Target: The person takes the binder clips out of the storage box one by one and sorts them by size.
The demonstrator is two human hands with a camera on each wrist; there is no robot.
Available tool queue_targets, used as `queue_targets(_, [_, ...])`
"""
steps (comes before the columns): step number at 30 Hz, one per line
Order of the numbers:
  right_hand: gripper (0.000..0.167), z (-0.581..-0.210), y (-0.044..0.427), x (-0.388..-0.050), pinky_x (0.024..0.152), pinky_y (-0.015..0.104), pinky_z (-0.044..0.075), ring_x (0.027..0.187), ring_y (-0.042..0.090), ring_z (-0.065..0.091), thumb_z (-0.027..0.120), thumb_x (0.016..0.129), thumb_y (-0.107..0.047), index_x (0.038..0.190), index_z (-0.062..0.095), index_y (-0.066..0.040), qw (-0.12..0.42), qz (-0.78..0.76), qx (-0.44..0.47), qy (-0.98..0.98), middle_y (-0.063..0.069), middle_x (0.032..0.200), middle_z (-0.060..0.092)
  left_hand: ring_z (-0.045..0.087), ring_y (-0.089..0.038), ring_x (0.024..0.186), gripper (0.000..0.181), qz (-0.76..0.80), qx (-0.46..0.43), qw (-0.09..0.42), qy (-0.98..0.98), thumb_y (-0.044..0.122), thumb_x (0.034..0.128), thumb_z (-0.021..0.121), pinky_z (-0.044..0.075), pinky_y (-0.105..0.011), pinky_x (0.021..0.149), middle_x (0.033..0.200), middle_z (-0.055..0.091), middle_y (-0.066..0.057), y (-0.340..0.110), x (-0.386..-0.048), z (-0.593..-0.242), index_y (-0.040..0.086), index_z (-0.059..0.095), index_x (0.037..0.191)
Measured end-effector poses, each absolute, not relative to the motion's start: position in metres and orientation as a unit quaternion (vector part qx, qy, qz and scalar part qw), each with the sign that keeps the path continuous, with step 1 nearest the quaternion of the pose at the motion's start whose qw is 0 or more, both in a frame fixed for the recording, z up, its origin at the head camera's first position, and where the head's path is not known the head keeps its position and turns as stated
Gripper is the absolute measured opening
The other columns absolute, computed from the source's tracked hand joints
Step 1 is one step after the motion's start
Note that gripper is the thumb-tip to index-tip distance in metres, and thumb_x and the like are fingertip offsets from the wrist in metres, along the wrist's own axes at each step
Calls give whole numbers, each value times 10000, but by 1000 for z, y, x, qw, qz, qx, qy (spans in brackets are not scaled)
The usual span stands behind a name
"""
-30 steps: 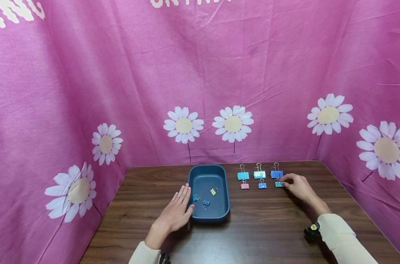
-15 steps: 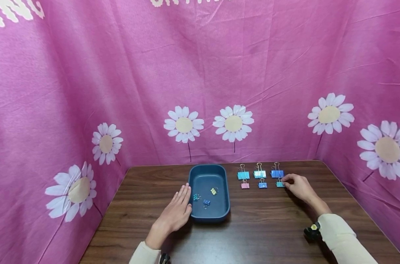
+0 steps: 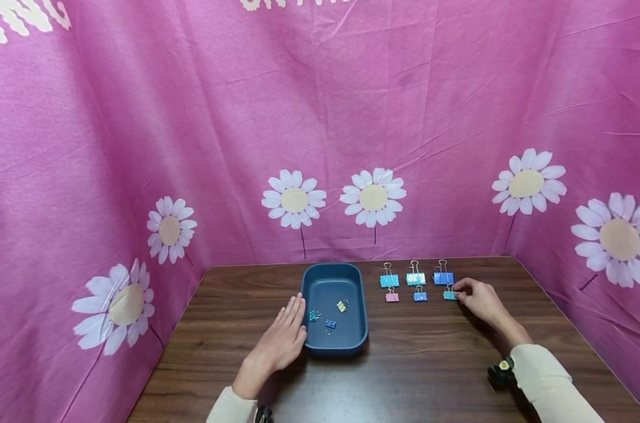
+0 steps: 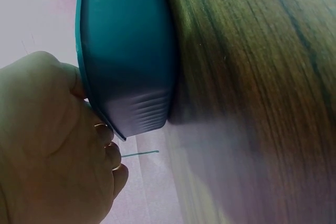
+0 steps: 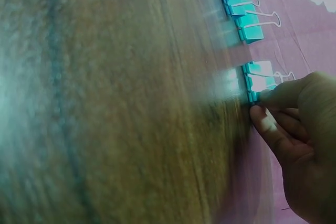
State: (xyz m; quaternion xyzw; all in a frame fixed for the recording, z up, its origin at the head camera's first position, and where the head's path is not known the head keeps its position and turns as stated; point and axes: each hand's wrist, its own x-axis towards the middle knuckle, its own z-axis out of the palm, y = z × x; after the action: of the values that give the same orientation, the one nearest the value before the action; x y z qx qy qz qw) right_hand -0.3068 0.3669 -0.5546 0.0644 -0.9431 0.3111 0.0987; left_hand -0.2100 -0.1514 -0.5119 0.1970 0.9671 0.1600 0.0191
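My right hand (image 3: 481, 302) pinches the right edge of a small teal binder clip (image 3: 449, 295), which stands on the table with its wire handle up. In the right wrist view, thumb and forefinger meet at that clip's corner. Left of it stand a small blue binder clip (image 3: 420, 297) and a pink one (image 3: 391, 298). A dark blue tray (image 3: 334, 352) sits beside my left hand (image 3: 279, 341), whose straight fingers rest against its left rim. Inside the tray lie a yellow binder clip (image 3: 342, 306), a teal one (image 3: 313, 316) and a blue one (image 3: 330, 324).
Behind the small clips stands a row of larger binder clips: light blue (image 3: 388, 281), shiny pale blue (image 3: 415, 279) and dark blue (image 3: 443, 278). The brown wooden table (image 3: 404, 376) ends at a pink cloth (image 3: 320, 117) with printed daisies.
The small teal clip has shifted slightly to the right, together with my right hand's fingers. My left hand stays at the tray's rim.
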Motion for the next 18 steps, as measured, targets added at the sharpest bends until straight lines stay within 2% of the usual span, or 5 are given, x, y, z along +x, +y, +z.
queue_targets(7, [96,-554,368,-306,669,269,468,768,104,593,728,945,-37,1034,762,-33,106,318,70,-939,91,880,754,180,-353,1660,619,161,198,15,967,207,1133,399,245,-536,1340,1779,184,-194,-152,-210,-514,-53,230,1669])
queue_targets(11, [73,-554,368,-308,690,255,489,783,66,605,752,940,-35,1011,759,-50,128,312,88,-937,94,914,752,179,-351,1661,621,162,198,15,967,210,1134,398,245,-540,1339,1781,180,-191,-152,-209,-514,-49,224,1672])
queue_targets(18, [80,-546,362,-309,711,255,522,836,156,663,763,928,-7,996,739,-42,159,310,103,-932,133,963,721,167,-345,1665,629,162,196,19,967,218,1133,398,233,-540,1343,1786,168,-179,-152,-209,-513,-41,213,1676])
